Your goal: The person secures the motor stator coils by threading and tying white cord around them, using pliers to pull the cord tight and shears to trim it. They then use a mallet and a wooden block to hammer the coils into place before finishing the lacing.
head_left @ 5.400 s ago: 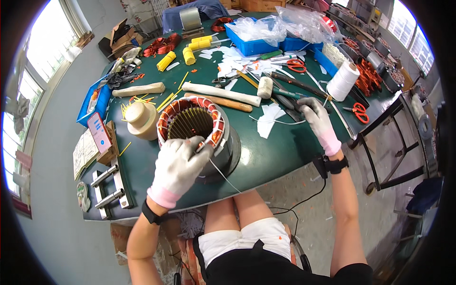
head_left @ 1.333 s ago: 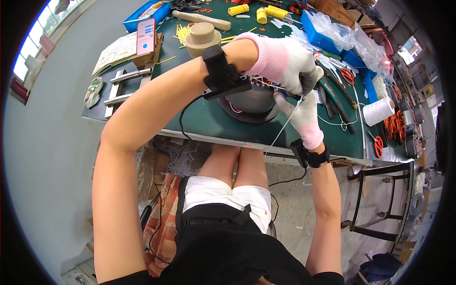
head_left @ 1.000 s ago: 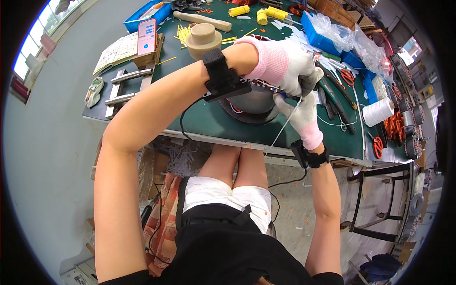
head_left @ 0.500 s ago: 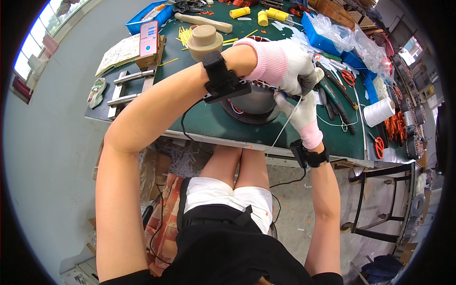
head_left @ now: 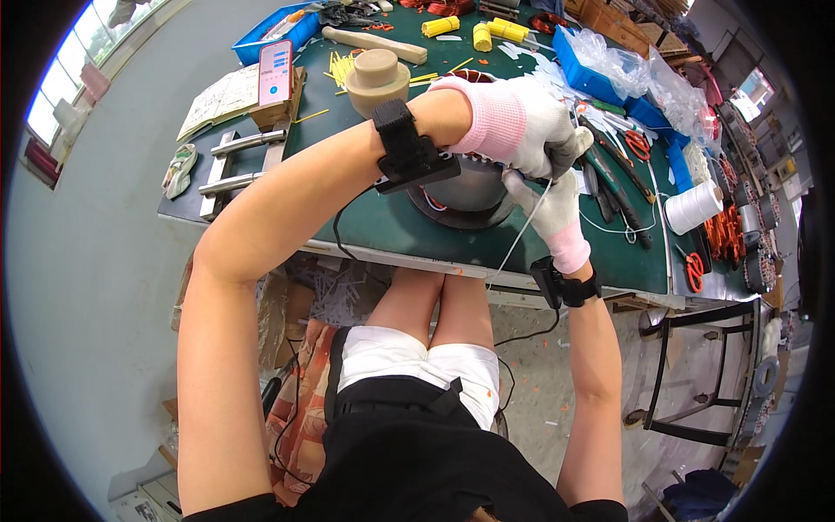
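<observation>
A dark grey motor stator (head_left: 468,190) with a row of lacing along its upper edge sits on the green table (head_left: 383,228). My left hand (head_left: 541,126), in a white and pink glove, reaches across the stator's top, its grey fingertips closed together at the right side. From there a white cord (head_left: 522,232) runs down past the table's front edge. My right hand (head_left: 555,207), also gloved, is right below, its thumb against the stator's side and its fingers closed, partly behind the left fingertips. What the right fingers grip is hidden.
A white cord spool (head_left: 693,207), red scissors (head_left: 637,144) and dark-handled tools (head_left: 616,178) lie to the right. Behind stand a blue bin (head_left: 591,74) and a tan stepped block (head_left: 377,83). A wooden mallet (head_left: 374,43) lies farther back, a metal frame (head_left: 235,165) left.
</observation>
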{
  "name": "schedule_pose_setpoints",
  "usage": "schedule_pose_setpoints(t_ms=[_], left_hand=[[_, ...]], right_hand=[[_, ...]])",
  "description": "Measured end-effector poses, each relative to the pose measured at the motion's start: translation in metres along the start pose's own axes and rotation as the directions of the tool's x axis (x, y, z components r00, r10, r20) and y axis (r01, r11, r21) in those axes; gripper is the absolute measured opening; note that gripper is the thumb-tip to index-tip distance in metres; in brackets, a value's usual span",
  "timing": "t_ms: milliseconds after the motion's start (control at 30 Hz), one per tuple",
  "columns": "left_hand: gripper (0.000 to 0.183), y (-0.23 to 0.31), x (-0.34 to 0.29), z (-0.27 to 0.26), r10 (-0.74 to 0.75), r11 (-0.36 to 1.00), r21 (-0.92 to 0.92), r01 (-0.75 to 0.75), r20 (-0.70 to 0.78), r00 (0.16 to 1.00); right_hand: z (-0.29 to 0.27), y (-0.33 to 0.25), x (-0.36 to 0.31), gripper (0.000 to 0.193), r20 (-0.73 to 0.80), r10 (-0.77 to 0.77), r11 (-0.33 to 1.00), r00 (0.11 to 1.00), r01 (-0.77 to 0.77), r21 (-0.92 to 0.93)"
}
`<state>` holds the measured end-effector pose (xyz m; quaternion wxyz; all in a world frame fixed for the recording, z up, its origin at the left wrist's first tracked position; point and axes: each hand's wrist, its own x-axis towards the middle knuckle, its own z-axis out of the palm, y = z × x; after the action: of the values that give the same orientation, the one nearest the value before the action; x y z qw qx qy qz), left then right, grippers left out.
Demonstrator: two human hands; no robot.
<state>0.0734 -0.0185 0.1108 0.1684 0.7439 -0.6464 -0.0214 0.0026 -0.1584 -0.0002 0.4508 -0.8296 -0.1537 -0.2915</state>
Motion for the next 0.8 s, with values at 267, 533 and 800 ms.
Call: schedule_pose_setpoints(t_ms=[267,533,800], left_hand=[[0.021,0.009,0.002,0.002,-0.014,0.998,-0.069,0.011,-0.036,0.999],[0.025,0.031,-0.076,-0.012,-0.368,0.880,-0.422,0.217,-0.317,0.874],[0.039,0.077,-0.615,0.008,-0.592,0.620,-0.670,0.408,-0.741,-0.316]], right_hand=[[0.000,0.020,-0.007,0.041,0.007,-0.051,0.996,0.999,0.051,-0.073],[0.003,-0.005,0.003,0.018,0.080,0.094,0.994,0.992,-0.097,0.040],[0.005,-0.014,0.008,0.021,0.027,-0.127,0.991,0.992,0.128,-0.033]])
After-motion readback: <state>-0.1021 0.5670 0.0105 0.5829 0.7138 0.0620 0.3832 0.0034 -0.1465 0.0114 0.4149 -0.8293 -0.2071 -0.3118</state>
